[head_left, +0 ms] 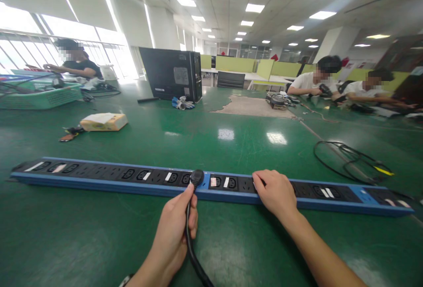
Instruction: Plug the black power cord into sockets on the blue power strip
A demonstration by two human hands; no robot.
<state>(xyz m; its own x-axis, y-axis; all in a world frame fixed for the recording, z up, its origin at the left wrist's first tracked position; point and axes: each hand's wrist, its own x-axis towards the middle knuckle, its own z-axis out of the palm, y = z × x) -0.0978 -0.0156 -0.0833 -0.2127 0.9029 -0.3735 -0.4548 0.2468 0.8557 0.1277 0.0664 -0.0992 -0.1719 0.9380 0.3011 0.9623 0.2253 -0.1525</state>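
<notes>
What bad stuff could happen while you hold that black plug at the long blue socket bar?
The plug could meet its socket crooked, since the left hand grips the cable behind it rather than the plug itself. The power strip might slide on the shiny green table; only the right hand steadies it. The cable could snag the wrist.

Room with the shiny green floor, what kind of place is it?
Probably an office turned workshop: green cubicle dividers, a computer tower on the floor, and a long power strip being plugged into.
</notes>
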